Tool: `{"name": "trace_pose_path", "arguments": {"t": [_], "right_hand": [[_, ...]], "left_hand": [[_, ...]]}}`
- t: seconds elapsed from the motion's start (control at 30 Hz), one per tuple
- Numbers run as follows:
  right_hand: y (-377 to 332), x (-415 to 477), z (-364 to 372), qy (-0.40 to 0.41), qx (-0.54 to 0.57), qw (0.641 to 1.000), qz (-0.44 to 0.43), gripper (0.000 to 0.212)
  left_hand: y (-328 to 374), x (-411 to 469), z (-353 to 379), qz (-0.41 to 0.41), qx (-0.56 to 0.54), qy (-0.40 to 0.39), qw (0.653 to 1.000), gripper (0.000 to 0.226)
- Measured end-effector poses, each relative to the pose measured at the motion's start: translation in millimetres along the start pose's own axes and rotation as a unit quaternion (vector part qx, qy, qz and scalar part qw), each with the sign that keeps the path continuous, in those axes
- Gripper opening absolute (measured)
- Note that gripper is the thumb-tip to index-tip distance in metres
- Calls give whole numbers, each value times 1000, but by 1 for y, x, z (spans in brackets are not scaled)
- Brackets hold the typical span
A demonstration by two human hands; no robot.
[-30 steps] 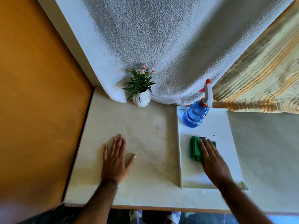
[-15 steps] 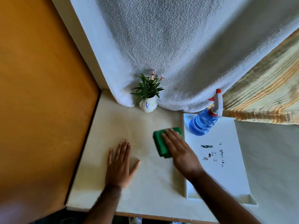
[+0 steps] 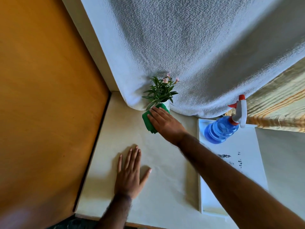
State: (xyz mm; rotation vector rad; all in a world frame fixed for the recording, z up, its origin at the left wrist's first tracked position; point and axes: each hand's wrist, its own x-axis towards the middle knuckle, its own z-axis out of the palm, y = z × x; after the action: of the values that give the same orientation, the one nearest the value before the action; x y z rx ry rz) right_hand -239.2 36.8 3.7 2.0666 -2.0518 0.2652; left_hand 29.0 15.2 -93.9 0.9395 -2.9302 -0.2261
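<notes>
My right hand (image 3: 165, 123) presses flat on a folded green cloth (image 3: 147, 120) at the back of the cream table (image 3: 165, 187), right against the small potted plant (image 3: 160, 91). Most of the plant's white pot is hidden behind the cloth and my fingers. My left hand (image 3: 130, 172) lies flat on the table nearer to me, fingers spread, holding nothing. A white board (image 3: 250, 146) on the right carries dark ink marks (image 3: 226, 157). A blue spray bottle (image 3: 222, 130) with a white and red trigger stands at the board's far end.
An orange wooden panel (image 3: 46, 104) walls off the left side. A white towel (image 3: 189, 55) hangs behind the plant, and a striped yellow cloth (image 3: 277, 109) hangs at the right. The table's front edge runs just below my left wrist.
My right hand slid the green cloth off the white board, leftward and away across the table, up to the plant pot. The ink marks are uncovered. My left hand stayed put.
</notes>
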Motion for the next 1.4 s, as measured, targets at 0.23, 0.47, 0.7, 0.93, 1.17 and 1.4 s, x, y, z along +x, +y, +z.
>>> {"name": "trace_pose_path", "arguments": {"t": [0.23,0.47,0.7,0.93,1.17,1.4], "right_hand": [[5,-3,15,-4,53,998,-26,42],[-3,-12,22,-66,130,989,0,40],[0,4,2,16,112,992,-48,39],[17,5,6,-30,169,983,-59,39],[5,-6,25,-156,243,957,39,71],[3,-8,15,-21,188,982,0,50]], "left_hand": [[-1,0,1,-3,11,-13,1000,89],[-1,-1,1,0,10,-6,1000,89],[1,0,-3,4,14,4,1000,88],[2,1,-6,4,14,9,1000,86],[0,0,-5,3,9,-4,1000,88],[0,0,-4,0,2,-14,1000,87]]}}
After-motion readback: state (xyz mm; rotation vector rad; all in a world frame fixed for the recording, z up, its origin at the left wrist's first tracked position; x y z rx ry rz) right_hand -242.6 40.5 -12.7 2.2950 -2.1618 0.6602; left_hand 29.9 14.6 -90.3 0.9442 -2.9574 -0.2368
